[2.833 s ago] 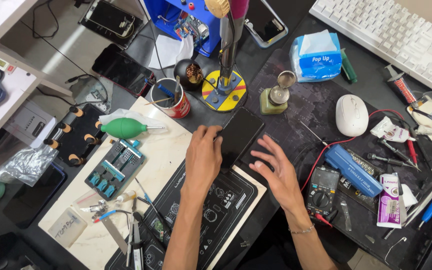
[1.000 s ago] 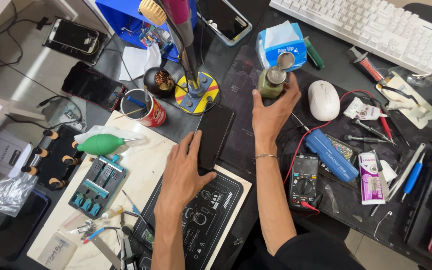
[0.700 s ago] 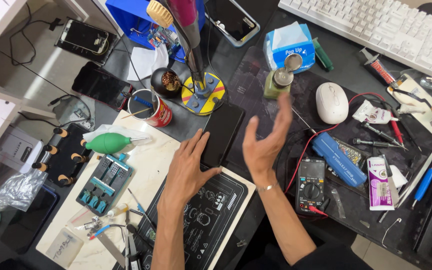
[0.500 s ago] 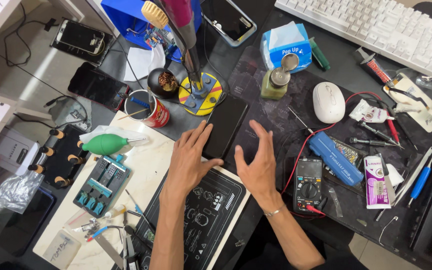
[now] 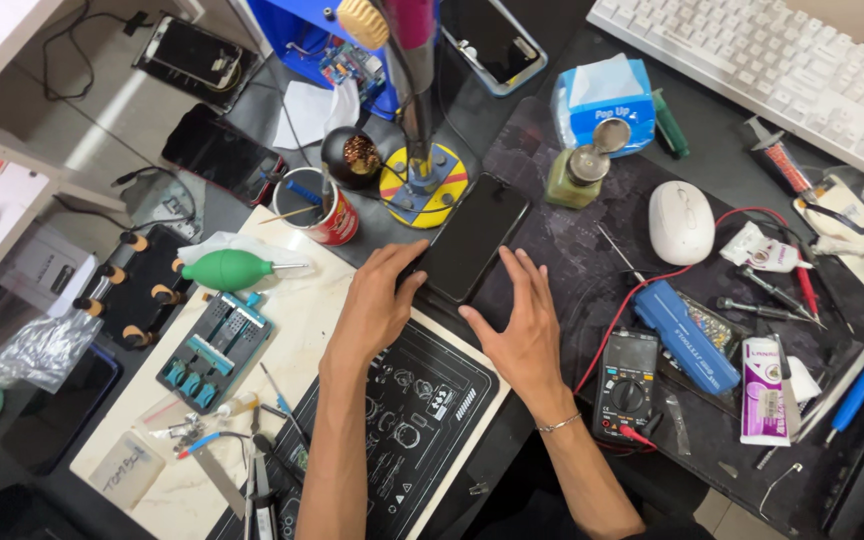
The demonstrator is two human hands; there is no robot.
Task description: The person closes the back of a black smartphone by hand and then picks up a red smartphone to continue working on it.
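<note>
A black phone (image 5: 472,235) lies screen up, tilted, on the dark work mat (image 5: 572,270) just below a round yellow stand base (image 5: 422,187). My left hand (image 5: 377,305) grips the phone's lower left edge with its fingertips. My right hand (image 5: 524,325) rests palm down beside the phone's lower right corner, fingers spread, thumb near the phone's bottom end. Below both hands lies a black mat with white drawings (image 5: 402,420).
A green dispenser bottle (image 5: 574,178), a white mouse (image 5: 680,222), a blue case (image 5: 692,335) and a multimeter (image 5: 627,385) lie to the right. A red cup (image 5: 327,215), a green air blower (image 5: 232,270) and small tools sit to the left. A keyboard (image 5: 782,60) lies far right.
My right hand left the green bottle and came back down beside the phone. My left hand stayed at the phone's edge.
</note>
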